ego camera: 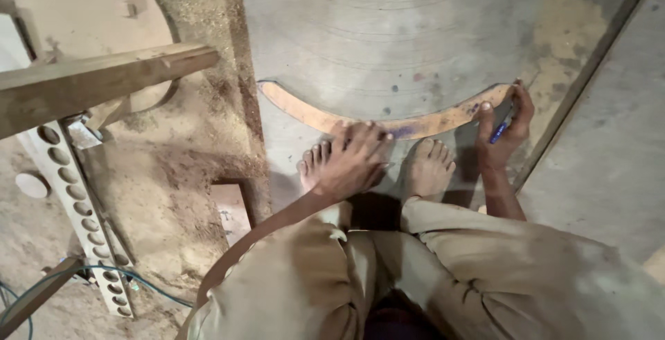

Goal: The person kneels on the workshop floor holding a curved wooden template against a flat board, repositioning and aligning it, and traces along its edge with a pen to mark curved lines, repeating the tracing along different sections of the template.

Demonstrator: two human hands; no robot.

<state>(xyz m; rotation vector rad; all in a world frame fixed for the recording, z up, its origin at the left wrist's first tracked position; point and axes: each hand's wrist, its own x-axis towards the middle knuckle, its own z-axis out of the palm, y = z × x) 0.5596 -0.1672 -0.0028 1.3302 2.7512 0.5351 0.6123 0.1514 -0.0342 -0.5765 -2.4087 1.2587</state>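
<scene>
At the right end of a curved wooden template (pixel 388 121), the right hand (pixel 504 126) is curled around a blue pen (pixel 500 132), its fingers pressing on the tip of the curve. Further left, the left hand (pixel 352 160) lies flat with its fingers spread wide, holding down the middle of the same orange-brown arc and gripping nothing. That template rests flat on a grey board (pixel 388 28) marked with faint curved pencil lines. 2 bare feet (pixel 426 167) stand on the board just below the arc, partly hidden by the left hand, above knees in beige trousers (pixel 485 277). To the left, sawdust covers a wooden panel (pixel 187 167) with a round cut-out. Beyond it a timber beam (pixel 97 80) crosses over a white perforated strip (pixel 76 201), and a blue cable (pixel 138 284) trails along the floor.
</scene>
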